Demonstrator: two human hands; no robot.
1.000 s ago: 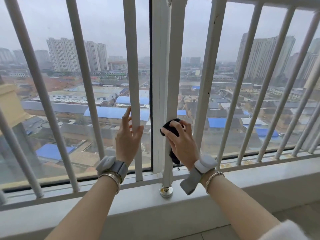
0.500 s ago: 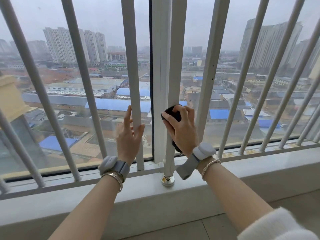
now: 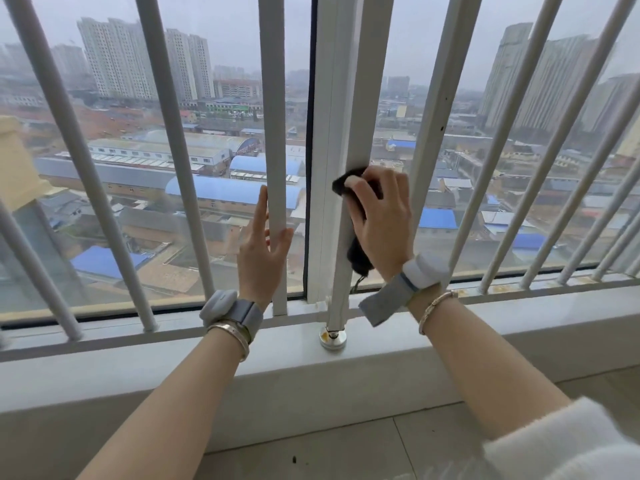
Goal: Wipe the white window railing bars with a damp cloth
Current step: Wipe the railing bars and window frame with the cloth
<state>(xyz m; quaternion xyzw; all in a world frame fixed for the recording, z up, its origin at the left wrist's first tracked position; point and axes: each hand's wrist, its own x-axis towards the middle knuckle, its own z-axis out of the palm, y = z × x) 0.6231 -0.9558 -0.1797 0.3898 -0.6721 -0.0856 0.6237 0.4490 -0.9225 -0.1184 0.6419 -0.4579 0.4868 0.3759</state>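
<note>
White railing bars run floor-to-top across the window. My right hand (image 3: pixel 381 216) grips a black cloth (image 3: pixel 358 252) wrapped around the thick centre post (image 3: pixel 363 98), at about mid height; the cloth's tail hangs below my palm. My left hand (image 3: pixel 261 251) rests on the flat white bar (image 3: pixel 273 98) just left of the post, fingers straight, thumb on the bar's right side. Both wrists carry grey bands and bracelets.
The centre post stands on a round metal foot (image 3: pixel 332 337) on the grey sill (image 3: pixel 138 362). More round white bars (image 3: pixel 166 133) slant left and right. Tiled floor (image 3: pixel 346 452) lies below. A city view shows through the glass.
My right hand has slid the cloth upward along the centre post. My left hand has stayed on its bar. The view has tilted slightly down.
</note>
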